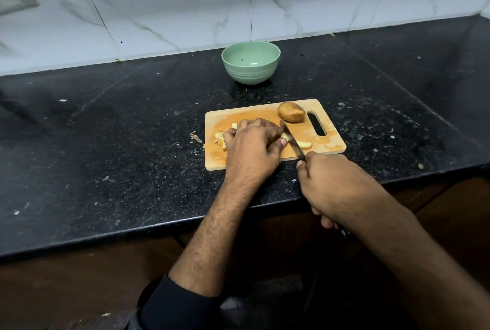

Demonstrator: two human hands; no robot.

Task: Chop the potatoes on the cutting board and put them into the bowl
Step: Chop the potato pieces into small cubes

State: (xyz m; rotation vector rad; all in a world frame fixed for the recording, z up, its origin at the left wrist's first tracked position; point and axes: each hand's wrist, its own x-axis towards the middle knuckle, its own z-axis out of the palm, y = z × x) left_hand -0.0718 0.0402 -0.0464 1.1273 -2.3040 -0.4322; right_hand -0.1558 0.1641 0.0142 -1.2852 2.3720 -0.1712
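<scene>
A wooden cutting board [328,141] lies on the black counter. On it, my left hand [252,149] holds down pale potato strips [305,145], its fingers curled over them. My right hand [336,186] grips the handle of a knife [293,142], whose blade crosses the strips just right of my left fingers. A whole unpeeled potato [291,111] sits at the board's far side beside the handle slot. More cut pieces [219,138] show left of my left hand. A green bowl [250,63], with nothing in it, stands behind the board.
The black speckled counter [119,144] is strewn with small scraps, including a peel bit [196,138] left of the board. A marble-tiled wall [185,6] rises behind the bowl. The counter's front edge runs beneath my forearms.
</scene>
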